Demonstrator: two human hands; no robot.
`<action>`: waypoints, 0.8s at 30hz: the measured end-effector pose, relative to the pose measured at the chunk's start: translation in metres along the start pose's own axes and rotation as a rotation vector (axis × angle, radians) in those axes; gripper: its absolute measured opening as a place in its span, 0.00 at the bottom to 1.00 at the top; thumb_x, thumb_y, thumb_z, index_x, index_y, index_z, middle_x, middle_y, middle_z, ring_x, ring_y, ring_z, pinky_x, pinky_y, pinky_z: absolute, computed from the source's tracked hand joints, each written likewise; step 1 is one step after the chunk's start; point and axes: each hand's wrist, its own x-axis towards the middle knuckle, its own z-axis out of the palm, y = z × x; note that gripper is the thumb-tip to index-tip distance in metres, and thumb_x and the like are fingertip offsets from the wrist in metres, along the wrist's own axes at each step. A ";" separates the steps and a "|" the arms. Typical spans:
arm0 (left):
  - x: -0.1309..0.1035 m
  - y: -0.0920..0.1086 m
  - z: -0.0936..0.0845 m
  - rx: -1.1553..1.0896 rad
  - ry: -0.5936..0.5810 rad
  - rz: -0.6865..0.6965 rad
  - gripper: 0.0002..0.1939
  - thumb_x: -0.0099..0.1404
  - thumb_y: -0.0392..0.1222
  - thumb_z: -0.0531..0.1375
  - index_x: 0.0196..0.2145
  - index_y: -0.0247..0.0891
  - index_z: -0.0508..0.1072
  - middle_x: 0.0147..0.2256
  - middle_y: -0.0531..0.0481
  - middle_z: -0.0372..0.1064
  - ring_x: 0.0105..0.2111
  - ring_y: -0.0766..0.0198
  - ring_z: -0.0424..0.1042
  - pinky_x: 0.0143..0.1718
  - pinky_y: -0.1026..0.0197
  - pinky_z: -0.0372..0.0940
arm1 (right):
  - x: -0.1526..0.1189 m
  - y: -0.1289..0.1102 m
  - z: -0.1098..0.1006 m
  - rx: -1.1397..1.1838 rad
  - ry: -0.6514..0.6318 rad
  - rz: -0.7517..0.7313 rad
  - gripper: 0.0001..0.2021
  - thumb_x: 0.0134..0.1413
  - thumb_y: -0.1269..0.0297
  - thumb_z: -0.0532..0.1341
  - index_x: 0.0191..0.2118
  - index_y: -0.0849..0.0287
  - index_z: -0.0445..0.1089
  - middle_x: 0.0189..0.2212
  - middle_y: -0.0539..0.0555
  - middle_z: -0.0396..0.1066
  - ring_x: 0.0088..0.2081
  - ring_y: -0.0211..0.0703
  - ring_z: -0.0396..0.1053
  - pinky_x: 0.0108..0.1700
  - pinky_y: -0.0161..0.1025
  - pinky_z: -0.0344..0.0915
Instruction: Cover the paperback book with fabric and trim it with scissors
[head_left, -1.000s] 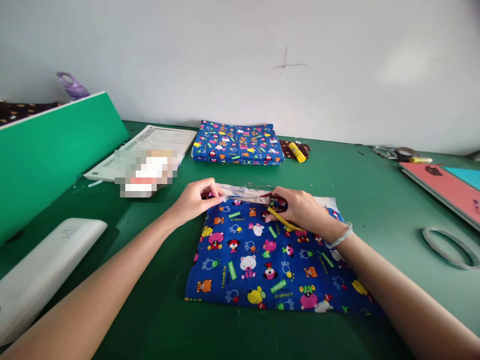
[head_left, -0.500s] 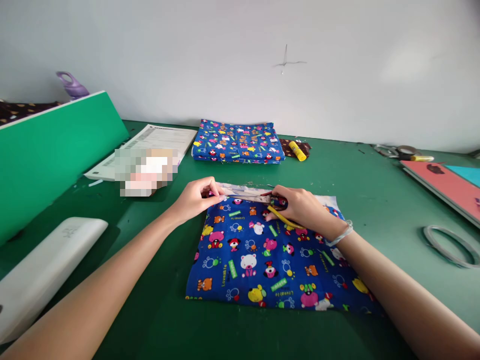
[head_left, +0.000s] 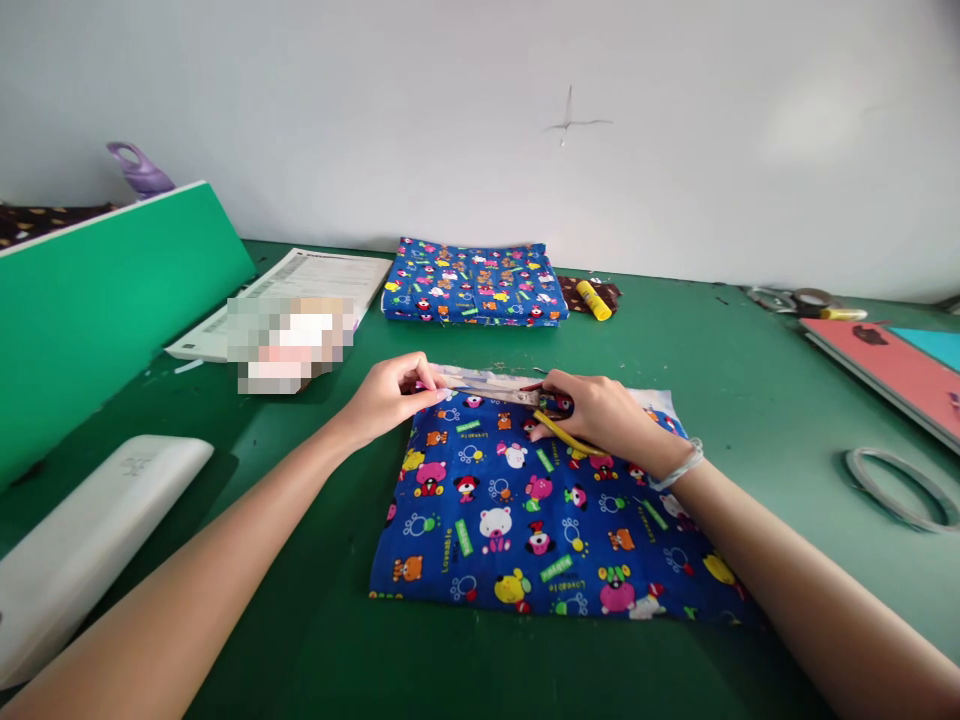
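1. Head view: left hand pinched the printed cloth, flat on the counter.
2. Right hand gripped the scissors.
3. Blades near the left fingertips risked nicking them if misaligned.

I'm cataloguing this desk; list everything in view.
Spread fabric: 1, blue, front centre
Scissors: 1, red and yellow handles, over fabric
Fabric bundle: 1, blue, back centre
Fabric scrap: 1, brown, back
Glue stick: 1, yellow, on scrap
Papers: count unclear, white, back left
Pixelated item: 1, colours unclear, by papers
Oblong case: 1, white, front left
Panel: 1, green, left
Bottle top: 1, purple, behind panel
Cloth: 1, brown, left
Folder: 1, pink and blue, right
Ring: 1, grey, right
Tape roll: 1, dark, back right, amid unclear clutter
Table: 1, green, beneath
Wall: 1, white, behind
Wristband: 1, pale, right wrist
Left hand: 1, fabric edge
Right hand: 1, on scissors
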 end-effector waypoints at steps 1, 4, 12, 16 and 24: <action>0.000 0.000 0.000 0.000 -0.001 -0.002 0.13 0.57 0.42 0.65 0.25 0.38 0.64 0.36 0.47 0.75 0.37 0.59 0.75 0.38 0.58 0.67 | 0.000 0.000 0.000 -0.001 0.001 -0.003 0.25 0.48 0.38 0.61 0.41 0.55 0.68 0.29 0.54 0.76 0.30 0.48 0.72 0.26 0.38 0.55; 0.000 0.000 0.000 0.006 -0.003 -0.003 0.13 0.57 0.43 0.65 0.25 0.38 0.63 0.36 0.46 0.75 0.37 0.58 0.75 0.38 0.58 0.67 | 0.000 0.000 0.001 -0.008 0.005 -0.004 0.26 0.47 0.37 0.61 0.41 0.55 0.68 0.29 0.54 0.76 0.30 0.48 0.73 0.26 0.38 0.55; 0.001 -0.001 0.000 0.018 0.006 -0.005 0.13 0.57 0.44 0.65 0.25 0.38 0.64 0.36 0.47 0.75 0.38 0.58 0.75 0.38 0.57 0.68 | 0.000 0.001 0.002 0.005 0.005 0.000 0.25 0.48 0.38 0.61 0.41 0.55 0.68 0.29 0.54 0.75 0.29 0.47 0.72 0.26 0.37 0.55; 0.001 -0.001 0.000 0.016 0.000 -0.015 0.14 0.57 0.45 0.65 0.25 0.37 0.63 0.36 0.47 0.75 0.37 0.59 0.75 0.37 0.58 0.68 | 0.000 0.001 0.002 0.027 -0.003 0.012 0.26 0.47 0.38 0.62 0.41 0.56 0.68 0.28 0.53 0.75 0.30 0.48 0.73 0.27 0.37 0.56; 0.000 0.002 0.000 -0.011 -0.022 -0.022 0.14 0.58 0.46 0.64 0.26 0.38 0.63 0.34 0.45 0.75 0.44 0.52 0.75 0.40 0.55 0.68 | -0.002 0.000 0.009 0.102 0.138 0.176 0.27 0.46 0.37 0.61 0.40 0.55 0.65 0.31 0.55 0.74 0.30 0.49 0.72 0.27 0.39 0.60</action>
